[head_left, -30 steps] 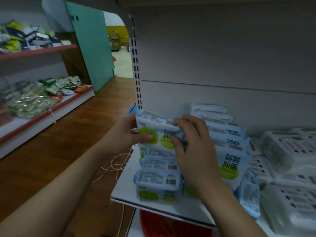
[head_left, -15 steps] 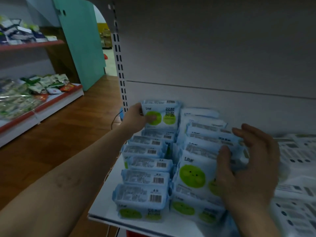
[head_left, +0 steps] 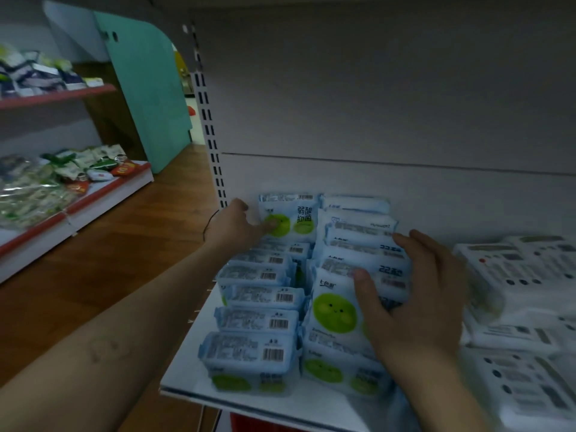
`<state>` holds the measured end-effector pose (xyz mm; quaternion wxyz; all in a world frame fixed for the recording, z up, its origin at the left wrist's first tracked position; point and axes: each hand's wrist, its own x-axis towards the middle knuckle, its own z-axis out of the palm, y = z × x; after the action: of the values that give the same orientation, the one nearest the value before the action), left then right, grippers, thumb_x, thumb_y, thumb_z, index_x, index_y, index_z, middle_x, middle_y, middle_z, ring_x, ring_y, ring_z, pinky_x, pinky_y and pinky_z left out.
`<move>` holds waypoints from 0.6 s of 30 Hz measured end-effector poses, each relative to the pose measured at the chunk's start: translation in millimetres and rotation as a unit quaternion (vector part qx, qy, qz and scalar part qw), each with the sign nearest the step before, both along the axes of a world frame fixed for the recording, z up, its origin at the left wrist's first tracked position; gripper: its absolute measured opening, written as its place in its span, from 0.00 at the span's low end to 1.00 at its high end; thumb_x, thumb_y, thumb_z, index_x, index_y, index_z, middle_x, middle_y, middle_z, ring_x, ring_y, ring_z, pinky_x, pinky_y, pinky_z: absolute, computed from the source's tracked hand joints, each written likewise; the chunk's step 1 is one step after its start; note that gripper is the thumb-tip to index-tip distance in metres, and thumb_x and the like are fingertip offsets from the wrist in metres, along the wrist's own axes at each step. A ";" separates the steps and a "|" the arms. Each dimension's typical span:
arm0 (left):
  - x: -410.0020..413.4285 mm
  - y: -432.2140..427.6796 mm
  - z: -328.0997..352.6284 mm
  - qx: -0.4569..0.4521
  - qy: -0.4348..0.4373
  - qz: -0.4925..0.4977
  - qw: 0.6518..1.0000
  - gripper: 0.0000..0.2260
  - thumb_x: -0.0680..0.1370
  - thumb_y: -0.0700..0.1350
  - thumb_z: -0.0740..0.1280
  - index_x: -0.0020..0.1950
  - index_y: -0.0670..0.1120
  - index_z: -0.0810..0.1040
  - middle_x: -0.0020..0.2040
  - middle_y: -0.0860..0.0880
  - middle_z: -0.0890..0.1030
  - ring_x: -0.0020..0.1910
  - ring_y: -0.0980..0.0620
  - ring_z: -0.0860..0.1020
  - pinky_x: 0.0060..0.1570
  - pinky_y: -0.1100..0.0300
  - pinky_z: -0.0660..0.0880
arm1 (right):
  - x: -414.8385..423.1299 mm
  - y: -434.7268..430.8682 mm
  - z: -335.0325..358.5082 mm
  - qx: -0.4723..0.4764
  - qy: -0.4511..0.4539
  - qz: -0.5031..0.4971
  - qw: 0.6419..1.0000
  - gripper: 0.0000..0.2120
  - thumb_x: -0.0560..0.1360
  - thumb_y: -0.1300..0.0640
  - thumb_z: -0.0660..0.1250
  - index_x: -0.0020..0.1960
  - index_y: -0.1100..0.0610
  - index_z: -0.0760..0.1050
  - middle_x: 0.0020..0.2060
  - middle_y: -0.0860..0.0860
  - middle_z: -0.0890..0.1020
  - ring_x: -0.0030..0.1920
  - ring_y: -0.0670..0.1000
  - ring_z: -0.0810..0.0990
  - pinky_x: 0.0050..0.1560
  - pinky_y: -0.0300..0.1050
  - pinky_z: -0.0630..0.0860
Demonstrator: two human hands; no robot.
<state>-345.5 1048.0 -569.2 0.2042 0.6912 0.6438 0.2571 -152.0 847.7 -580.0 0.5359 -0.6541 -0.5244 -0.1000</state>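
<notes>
my left hand [head_left: 237, 226] pinches the rear pack [head_left: 288, 218] of the left row [head_left: 258, 310], thumb on its green circle and fingers curled round its left edge, so the pack stands upright at the back of the shelf [head_left: 187, 381], just beside the slotted post [head_left: 215, 151]. the other packs of that row lie tipped forward, barcodes up, each overlapping the next down to the shelf's front edge. my right hand [head_left: 411, 294] lies open on the right row [head_left: 358, 244], fingers spread and fairly straight over the tops of the leaning packs, thumb pressed on the face pack [head_left: 333, 310], the one with the big green smiley; it grips nothing. the two rows touch along their length. just right of my right hand sit white packs [head_left: 514, 275]. across the wood floor [head_left: 124, 244] stands a far shelf [head_left: 106, 194] with snack bags [head_left: 37, 194], and behind it a teal panel [head_left: 146, 95]
</notes>
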 end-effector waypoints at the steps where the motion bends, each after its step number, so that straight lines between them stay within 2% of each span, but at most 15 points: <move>1: -6.5 -8.5 2.7 0.009 -0.014 0.002 1.000 0.36 0.70 0.65 0.71 0.69 0.45 0.68 0.61 0.47 0.76 0.53 0.48 0.76 0.54 0.49 0.77 | -1.1 -3.5 -0.1 -0.008 0.000 0.002 1.000 0.31 0.70 0.35 0.62 0.66 0.52 0.71 0.65 0.49 0.67 0.65 0.52 0.64 0.64 0.49 0.63; 5: -26.8 -51.8 13.0 0.056 -0.023 -0.027 0.998 0.27 0.73 0.60 0.70 0.66 0.47 0.72 0.62 0.50 0.76 0.58 0.52 0.74 0.57 0.53 0.75 | -7.5 -15.0 -1.9 -0.027 -0.016 0.019 0.999 0.35 0.66 0.32 0.64 0.67 0.50 0.68 0.67 0.49 0.65 0.67 0.54 0.64 0.65 0.53 0.65; 8: -25.0 -99.2 20.3 0.072 -0.023 -0.088 0.993 0.21 0.73 0.60 0.70 0.62 0.51 0.75 0.54 0.58 0.75 0.54 0.58 0.73 0.52 0.61 0.71 | -6.1 -21.5 -3.7 -0.050 0.002 0.014 0.999 0.41 0.64 0.32 0.67 0.70 0.55 0.67 0.68 0.56 0.67 0.68 0.56 0.64 0.66 0.52 0.65; 10: -14.5 -130.1 22.5 0.058 -0.021 -0.129 0.990 0.21 0.73 0.60 0.70 0.62 0.53 0.75 0.52 0.60 0.76 0.55 0.60 0.74 0.52 0.62 0.70 | -3.2 -28.8 -3.6 -0.057 0.028 0.013 0.998 0.43 0.64 0.37 0.73 0.71 0.58 0.65 0.67 0.58 0.69 0.67 0.55 0.64 0.65 0.49 0.65; 12: 1.3 -153.0 22.5 0.040 -0.020 -0.151 0.988 0.25 0.72 0.62 0.71 0.66 0.55 0.73 0.56 0.60 0.76 0.57 0.59 0.74 0.54 0.61 0.70 | -2.2 -37.3 -2.4 -0.067 0.047 0.003 0.997 0.43 0.63 0.41 0.76 0.71 0.60 0.65 0.65 0.59 0.70 0.67 0.56 0.66 0.61 0.50 0.70; 14: 18.5 -166.6 20.4 0.019 -0.012 -0.148 0.989 0.28 0.71 0.62 0.72 0.67 0.55 0.72 0.60 0.59 0.77 0.59 0.57 0.75 0.61 0.55 0.71 | 0.2 -44.5 -3.1 -0.080 0.026 -0.026 0.996 0.42 0.63 0.45 0.79 0.69 0.63 0.67 0.62 0.60 0.74 0.64 0.60 0.70 0.56 0.54 0.74; 16: 32.7 -172.8 15.5 -0.002 -0.011 -0.144 0.989 0.24 0.69 0.62 0.73 0.62 0.57 0.73 0.55 0.59 0.78 0.57 0.54 0.76 0.65 0.48 0.69 | 3.8 -51.3 -2.7 -0.125 0.038 -0.044 0.990 0.42 0.63 0.45 0.79 0.69 0.62 0.67 0.60 0.60 0.76 0.61 0.62 0.73 0.53 0.54 0.76; 18: 40.9 -175.8 12.3 -0.026 -0.045 -0.142 0.989 0.20 0.67 0.61 0.75 0.53 0.58 0.73 0.48 0.61 0.77 0.54 0.53 0.76 0.63 0.46 0.70 | 7.5 -55.8 -3.9 -0.179 0.071 -0.035 0.981 0.37 0.65 0.43 0.77 0.67 0.57 0.68 0.55 0.56 0.80 0.54 0.59 0.78 0.46 0.50 0.77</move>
<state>-304.6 872.2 -556.9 0.2854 0.7576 0.5358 0.2398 -144.5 791.9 -584.0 0.4424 -0.7626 -0.4715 0.0234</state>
